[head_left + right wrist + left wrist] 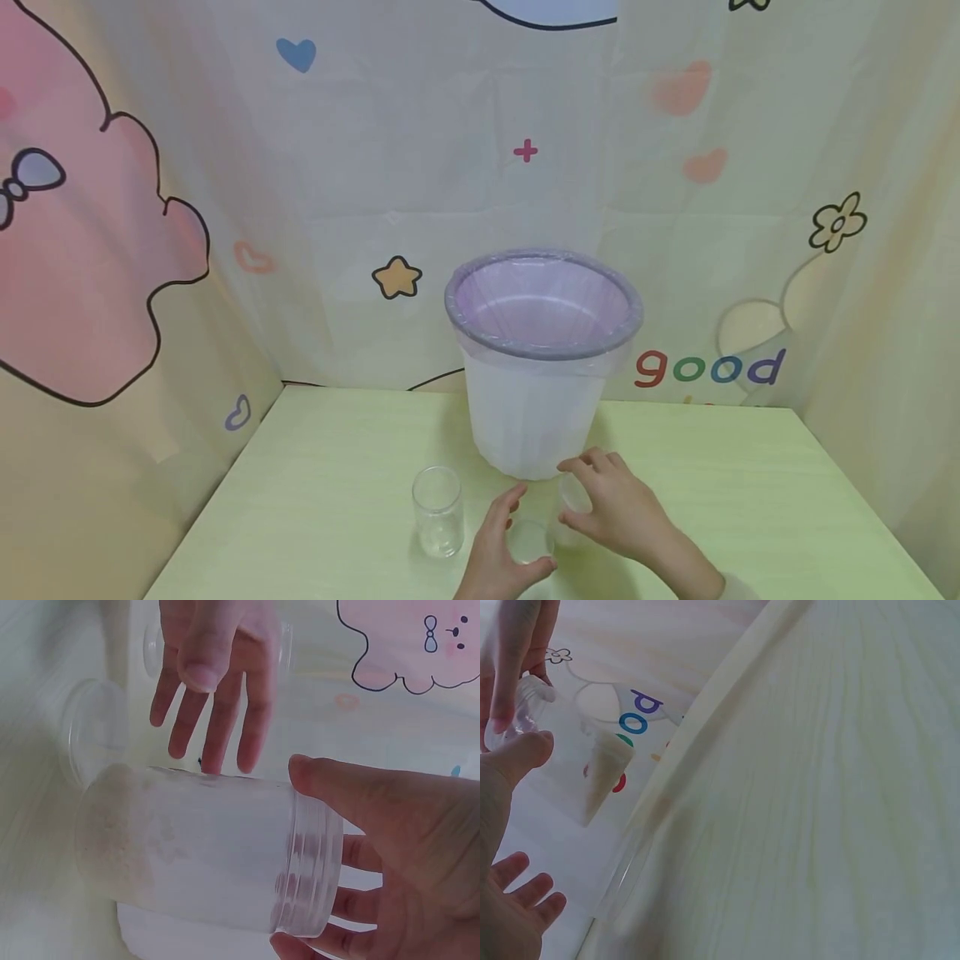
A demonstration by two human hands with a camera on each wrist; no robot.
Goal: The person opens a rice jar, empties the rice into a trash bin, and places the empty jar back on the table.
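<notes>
My right hand [621, 507] grips a clear threaded jar [217, 847] around its neck, thumb on one side and fingers on the other. Something pale [112, 832] sits in the bottom of that jar. Whether the jar touches the table cannot be told. Opposite it, my left hand [495, 548] holds nothing, its fingers spread and loosely extended in the right wrist view. A clear round lid [531, 542] lies on the table by the left hand, also visible as a transparent disc [94, 731] beyond the jar's base. To the left stands a clear drinking glass [438, 515].
Behind the hands a white bin [534, 417] with a purple-grey rim [543, 346] and a thin liner stands on the pale green table [330, 467]. Patterned curtains [420, 150] enclose the table at the back and both sides.
</notes>
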